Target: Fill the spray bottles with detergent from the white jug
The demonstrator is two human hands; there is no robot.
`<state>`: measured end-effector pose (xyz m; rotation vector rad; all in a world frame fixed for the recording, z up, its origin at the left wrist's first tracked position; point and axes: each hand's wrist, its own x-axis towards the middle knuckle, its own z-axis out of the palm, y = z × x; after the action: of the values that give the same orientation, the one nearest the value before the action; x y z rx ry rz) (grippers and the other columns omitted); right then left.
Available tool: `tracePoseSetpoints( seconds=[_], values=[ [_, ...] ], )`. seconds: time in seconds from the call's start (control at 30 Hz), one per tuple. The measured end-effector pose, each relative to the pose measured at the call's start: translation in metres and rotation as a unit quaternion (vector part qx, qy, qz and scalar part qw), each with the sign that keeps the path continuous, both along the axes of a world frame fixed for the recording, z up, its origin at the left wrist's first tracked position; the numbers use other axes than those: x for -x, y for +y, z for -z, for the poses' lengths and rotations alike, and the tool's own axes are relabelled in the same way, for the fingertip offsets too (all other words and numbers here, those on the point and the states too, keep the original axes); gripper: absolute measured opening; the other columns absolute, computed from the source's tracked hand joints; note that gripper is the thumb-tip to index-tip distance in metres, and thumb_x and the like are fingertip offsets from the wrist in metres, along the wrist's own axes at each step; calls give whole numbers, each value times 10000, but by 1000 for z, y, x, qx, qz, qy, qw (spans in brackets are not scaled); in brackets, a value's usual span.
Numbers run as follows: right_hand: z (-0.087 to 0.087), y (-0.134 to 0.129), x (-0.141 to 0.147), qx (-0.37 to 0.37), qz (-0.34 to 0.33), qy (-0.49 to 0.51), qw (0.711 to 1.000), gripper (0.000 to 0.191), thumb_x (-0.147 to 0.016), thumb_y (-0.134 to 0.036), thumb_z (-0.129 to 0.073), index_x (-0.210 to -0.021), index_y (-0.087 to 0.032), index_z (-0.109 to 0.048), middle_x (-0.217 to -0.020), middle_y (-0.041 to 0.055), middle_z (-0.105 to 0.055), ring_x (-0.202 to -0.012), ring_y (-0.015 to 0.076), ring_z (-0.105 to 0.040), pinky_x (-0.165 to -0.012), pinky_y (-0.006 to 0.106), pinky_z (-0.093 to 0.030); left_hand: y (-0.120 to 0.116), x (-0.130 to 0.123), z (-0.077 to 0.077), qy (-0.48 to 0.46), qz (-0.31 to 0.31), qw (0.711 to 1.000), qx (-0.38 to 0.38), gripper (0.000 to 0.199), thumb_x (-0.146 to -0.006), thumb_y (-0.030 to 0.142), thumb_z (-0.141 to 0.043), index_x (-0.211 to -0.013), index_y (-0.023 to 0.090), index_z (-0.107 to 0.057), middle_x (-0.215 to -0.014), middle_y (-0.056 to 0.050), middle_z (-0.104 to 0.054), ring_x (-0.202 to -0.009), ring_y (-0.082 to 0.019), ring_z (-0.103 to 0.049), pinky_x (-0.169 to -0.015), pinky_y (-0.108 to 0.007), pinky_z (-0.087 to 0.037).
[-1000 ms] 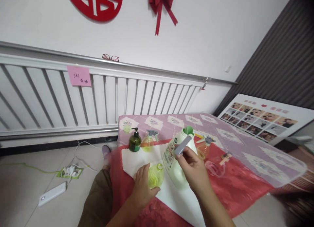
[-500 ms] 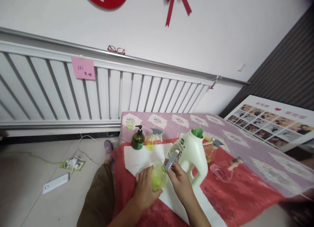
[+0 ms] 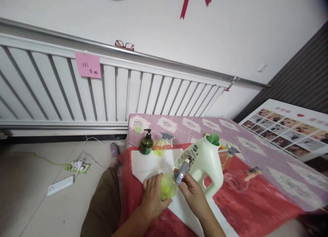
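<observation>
My left hand [image 3: 153, 198] is wrapped around the side of a clear spray bottle [image 3: 169, 185] with yellowish-green liquid in it. At the bottle's neck, the fingers of my right hand [image 3: 194, 193] are closed on its grey trigger sprayer head [image 3: 181, 174]. The bottle leans toward my right hand, and its threads are hidden. Just beyond stands a large pale green jug [image 3: 209, 161] with a green cap. A dark green pump bottle [image 3: 146, 144] and a second spray bottle [image 3: 160, 146] stand behind on white cloth [image 3: 143, 162].
Farther right are another spray bottle [image 3: 226, 159], a clear plastic ring-shaped item [image 3: 235, 183] and a wooden clip-like piece [image 3: 253, 173] on red cloth [image 3: 246, 209]. A small green cup [image 3: 138, 129] sits at the back left. A radiator [image 3: 123, 93] lines the wall.
The sprayer head has turned slightly at the bottle's neck, with my right hand still on it. My left hand keeps its hold on the bottle. The camera view has shifted a little.
</observation>
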<state>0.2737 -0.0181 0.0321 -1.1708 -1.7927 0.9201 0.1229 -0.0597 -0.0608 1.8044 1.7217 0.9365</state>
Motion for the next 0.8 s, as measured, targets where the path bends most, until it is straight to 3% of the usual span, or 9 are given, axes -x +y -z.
tracePoseSetpoints(
  seconds=[0.43,0.8],
  values=[
    [6,-1,3,21,14,-8,1000,329,-773,-349,-651,-1088,-260,-683,-1168,75,-658,-1053,247,-608,-931,403,-473,1,0,-1,3,0,1000,10,826,-639,362,-685,-1372,169,-356,-1359,-142,-510,-1265,-313,-430,-1083,-484,-236],
    [18,-11,25,36,127,74,989,257,-699,-369,-679,-903,-214,-653,-923,45,-715,-905,249,-635,-849,405,-483,1,-1,1,15,-3,1000,13,819,-636,320,-642,-1379,162,-334,-1366,-143,-505,-1266,-283,-431,-1085,-448,-228]
  ],
)
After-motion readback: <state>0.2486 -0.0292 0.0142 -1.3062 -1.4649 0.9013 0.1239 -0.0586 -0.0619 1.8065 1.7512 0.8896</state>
